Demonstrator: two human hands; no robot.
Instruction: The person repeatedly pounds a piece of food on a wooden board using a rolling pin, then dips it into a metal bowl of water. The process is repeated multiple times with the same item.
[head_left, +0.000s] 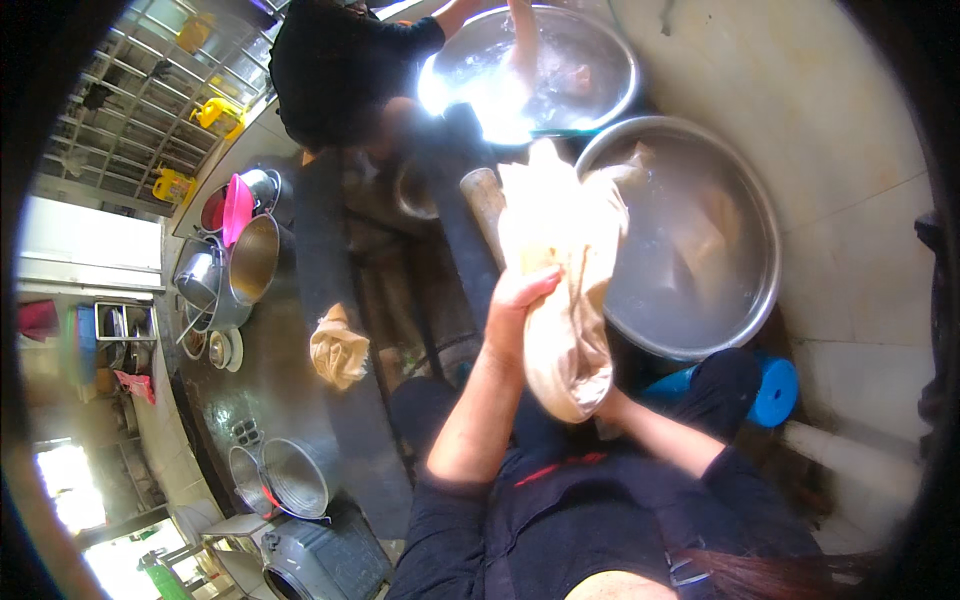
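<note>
In front of me a long wet cream cloth (574, 300), bag-like and rounded at its lower end, stretches up from my lap. My left hand (527, 289) grips its left side, with the thumb across the front. My right hand (611, 405) is by the lower right end, mostly hidden behind the cloth; its fingers do not show. Brightly lit, the ragged upper end lies near the rim of a round metal basin (694, 351). Cloudy water fills that basin, and a pale cloth (709, 225) is partly under it. Left of the held cloth leans a pale cylinder (484, 202).
Beyond, a co-worker in dark clothing (345, 75) reaches into a second metal basin (634, 79). A crumpled cloth (339, 349) lies on the left. Metal pots (259, 259), a pink basin (238, 206) and buckets (300, 480) stand farther left. A blue cylindrical object (776, 391) is at my right.
</note>
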